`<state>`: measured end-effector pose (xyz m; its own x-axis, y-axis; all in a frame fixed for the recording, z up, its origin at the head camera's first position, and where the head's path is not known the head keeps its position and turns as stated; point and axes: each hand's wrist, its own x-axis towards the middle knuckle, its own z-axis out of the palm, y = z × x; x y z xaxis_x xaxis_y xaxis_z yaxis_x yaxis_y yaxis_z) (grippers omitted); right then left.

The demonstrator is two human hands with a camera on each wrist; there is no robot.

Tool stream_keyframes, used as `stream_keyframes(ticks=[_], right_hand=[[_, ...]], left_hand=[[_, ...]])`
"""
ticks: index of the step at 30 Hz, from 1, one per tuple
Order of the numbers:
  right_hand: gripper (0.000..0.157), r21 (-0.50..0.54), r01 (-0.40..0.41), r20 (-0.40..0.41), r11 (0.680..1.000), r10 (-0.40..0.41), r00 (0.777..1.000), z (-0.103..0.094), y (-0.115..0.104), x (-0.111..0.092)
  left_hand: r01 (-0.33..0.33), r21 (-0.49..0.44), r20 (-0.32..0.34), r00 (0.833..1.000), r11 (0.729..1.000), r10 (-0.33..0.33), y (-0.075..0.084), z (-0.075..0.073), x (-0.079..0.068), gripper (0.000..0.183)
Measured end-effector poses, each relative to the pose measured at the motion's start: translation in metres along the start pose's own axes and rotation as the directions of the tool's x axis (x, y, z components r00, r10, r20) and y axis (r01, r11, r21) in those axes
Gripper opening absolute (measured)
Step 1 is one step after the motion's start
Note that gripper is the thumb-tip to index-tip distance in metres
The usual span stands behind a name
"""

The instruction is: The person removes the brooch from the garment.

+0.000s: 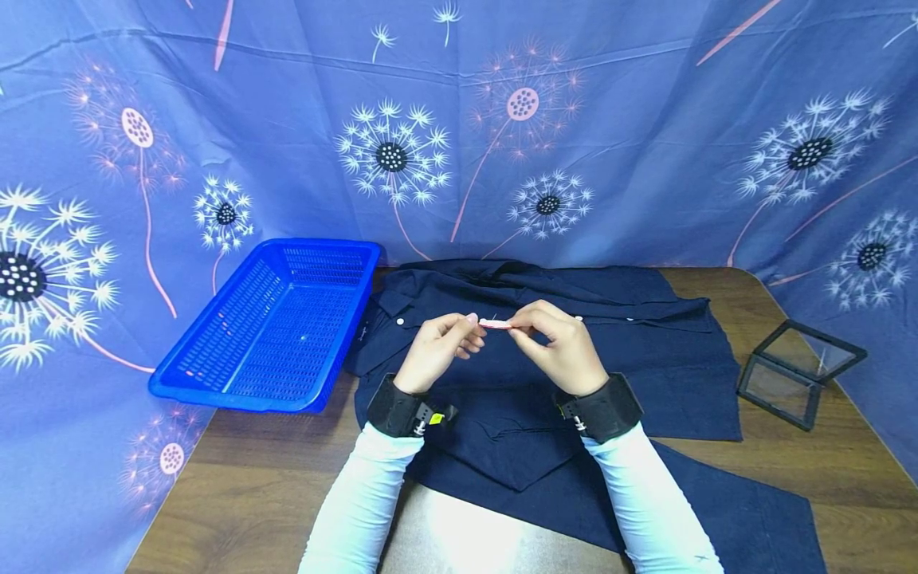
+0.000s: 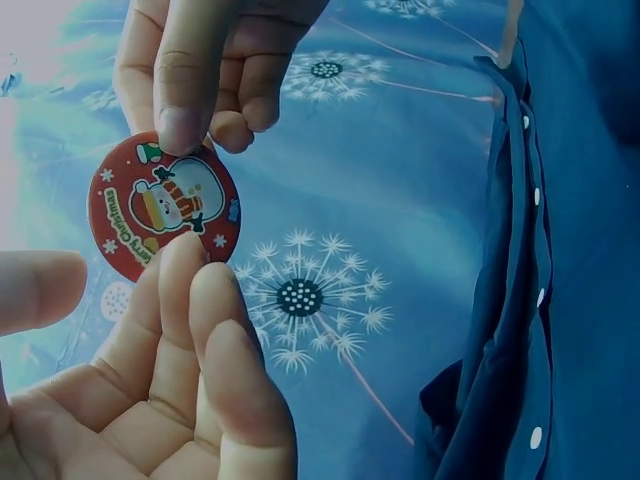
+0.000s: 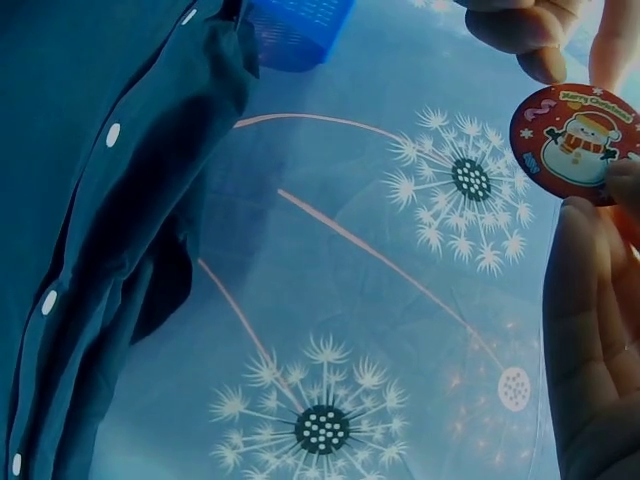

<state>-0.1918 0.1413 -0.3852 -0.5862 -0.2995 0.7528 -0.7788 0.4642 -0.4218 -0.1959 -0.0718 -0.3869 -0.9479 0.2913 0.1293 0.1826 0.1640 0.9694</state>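
A round red badge (image 2: 120,230) with a snowman and "Merry Christmas" on its face appears in both wrist views. From the head view the badge (image 1: 495,324) is seen almost edge-on, its white back upward and a thin pin standing out from it. My right hand (image 1: 562,344) pinches its right edge between thumb and fingers. On the other side, my left hand (image 1: 439,348) has fingertips at the badge's edge; the left wrist view shows its thumb apart from the badge. Beneath both hands lies a dark navy shirt (image 1: 502,391) with white buttons, spread on the table.
To the left stands a blue perforated basket (image 1: 330,363), close to the shirt's collar. A black hinged frame with clear panels (image 1: 782,402) stands open at the right of the wooden table (image 1: 244,486). Behind hangs a blue dandelion-print cloth (image 1: 287,104).
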Motion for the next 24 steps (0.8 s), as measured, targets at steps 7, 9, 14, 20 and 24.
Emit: stream_keyframes(ticks=[7,9,14,20,24], right_hand=[[0.021,0.011,0.016,0.028,1.0,-0.016,0.999,0.0019,0.0001,-0.0013],[0.02,0.009,0.025,0.031,1.0,-0.025,0.999,0.002,0.0001,-0.0013],[0.02,-0.002,0.043,0.035,0.999,-0.043,0.998,0.0022,0.0008,-0.0016],[0.021,-0.015,0.059,0.038,0.998,-0.058,0.998,0.0023,0.0016,-0.0008],[0.023,-0.028,0.074,0.019,0.997,-0.073,0.997,0.0036,0.0029,-0.0006]], left_hand=[[0.016,-0.053,-0.007,1.0,0.998,-0.017,-0.0012,0.0004,0.0007,0.036],[0.014,-0.064,-0.005,1.0,0.998,-0.014,-0.0017,0.0007,0.001,0.036],[0.007,-0.078,0.005,1.0,0.997,-0.007,-0.0041,0.0008,0.0018,0.037],[0.017,-0.116,0.008,1.0,0.993,-0.016,-0.0031,0.0011,0.0024,0.032],[0.025,-0.155,0.008,1.0,0.988,-0.024,-0.0009,0.0,0.0012,0.028]])
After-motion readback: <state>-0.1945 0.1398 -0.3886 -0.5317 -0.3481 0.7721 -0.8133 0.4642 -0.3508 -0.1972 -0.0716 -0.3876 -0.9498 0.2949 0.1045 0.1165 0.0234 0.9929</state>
